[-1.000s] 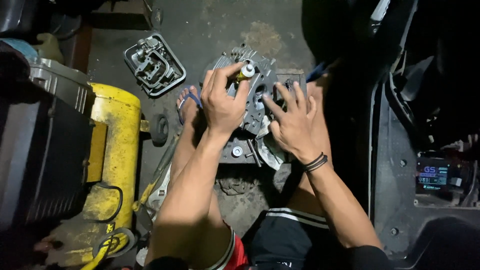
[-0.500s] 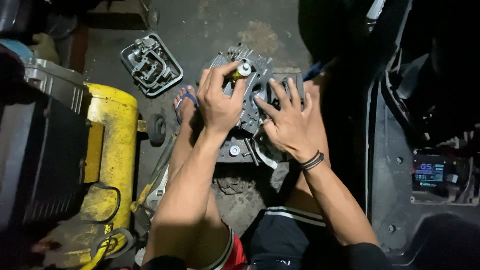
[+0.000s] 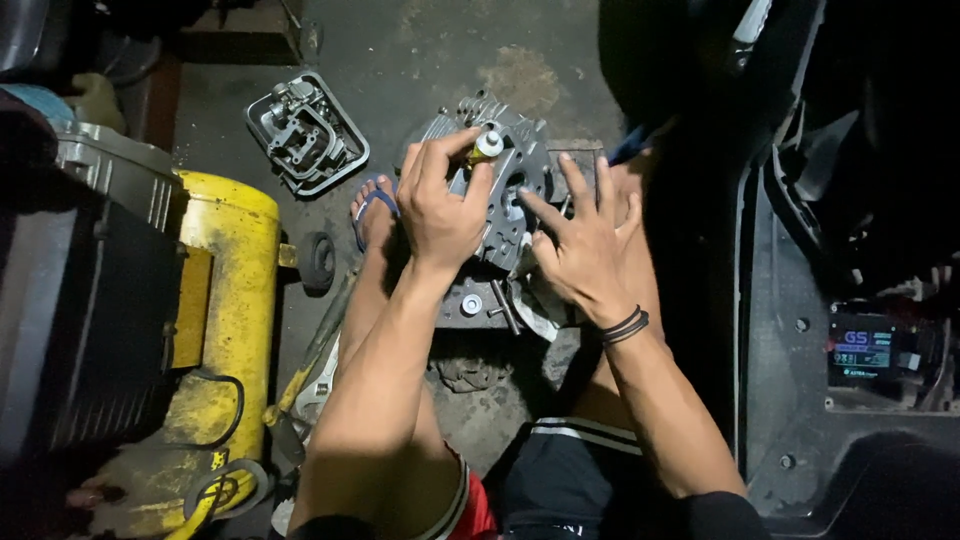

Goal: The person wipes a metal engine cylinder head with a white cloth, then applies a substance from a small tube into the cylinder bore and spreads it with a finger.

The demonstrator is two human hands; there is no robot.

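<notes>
A grey finned metal engine head [image 3: 520,160] lies on the concrete floor between my feet. My left hand [image 3: 440,205] rests on its left side, and its fingers pinch a small yellow tool with a white round tip [image 3: 486,146] set on the head. My right hand [image 3: 585,250] lies flat on the right side of the head with its fingers spread, holding it down. A dark band circles my right wrist. Loose bolts and small metal parts [image 3: 490,305] sit just below the head.
A grey metal cover with parts inside [image 3: 305,133] lies on the floor at upper left. A yellow machine [image 3: 225,300] stands at left beside a dark box [image 3: 80,300]. A hammer and wrench [image 3: 315,370] lie by my left leg. A black vehicle body with a battery [image 3: 865,350] is at right.
The view has drifted slightly. My left hand's fingers have shifted a little on the yellow tool; my right hand stays pressed on the head.
</notes>
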